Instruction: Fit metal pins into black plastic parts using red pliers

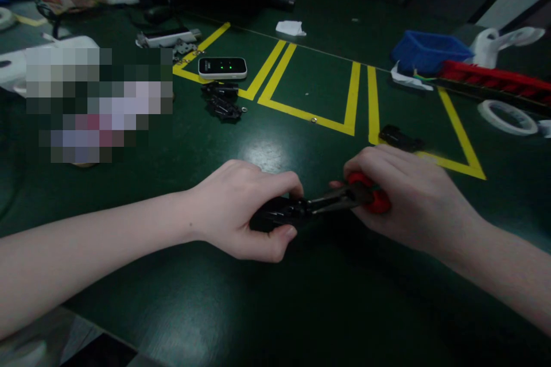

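My left hand (249, 206) is closed around a black plastic part (275, 213), thumb below it and fingers curled over the top. In my right hand (404, 200) are red-handled pliers (336, 199), gripped by the handles. Their long, narrow jaws point left and meet the right end of the black part; what lies between the jaw tips is too small to make out. Similar black parts (221, 102) rest on the table beyond my left hand, with a small metal ring (244, 109) beside them. Another black part (400, 139) lies just past my right hand.
Yellow tape (310, 114) marks boxes on the green table (206, 309). A small device with green lights (222, 68) stands at the back left. To the right are a blue bin (430, 50), a red rack (503, 80) and a white tape roll (508, 117).
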Motion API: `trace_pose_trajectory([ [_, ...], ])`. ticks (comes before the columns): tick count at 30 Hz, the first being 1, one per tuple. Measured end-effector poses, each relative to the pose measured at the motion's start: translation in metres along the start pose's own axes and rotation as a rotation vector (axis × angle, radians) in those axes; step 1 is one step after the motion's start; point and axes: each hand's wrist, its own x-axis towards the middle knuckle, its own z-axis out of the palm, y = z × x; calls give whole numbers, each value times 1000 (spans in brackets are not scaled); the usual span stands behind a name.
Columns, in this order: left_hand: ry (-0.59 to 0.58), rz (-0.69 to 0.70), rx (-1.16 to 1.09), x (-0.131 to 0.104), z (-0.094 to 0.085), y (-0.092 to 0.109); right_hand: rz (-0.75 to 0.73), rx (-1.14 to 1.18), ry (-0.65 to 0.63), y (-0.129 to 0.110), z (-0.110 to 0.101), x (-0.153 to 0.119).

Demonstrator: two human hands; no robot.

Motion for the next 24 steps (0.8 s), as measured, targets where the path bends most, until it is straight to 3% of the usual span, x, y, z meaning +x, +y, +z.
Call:
trace_pose_trajectory([
  [7,77,153,-23,-3,0,-4,-77,23,-20,-8,-4,13],
  [16,116,174,-18,-4,1,-5,-109,12,-40,-10,-6,15],
  [24,-4,198,-176,0,-6,-9,-88,68,-90,-17,-3,12],
])
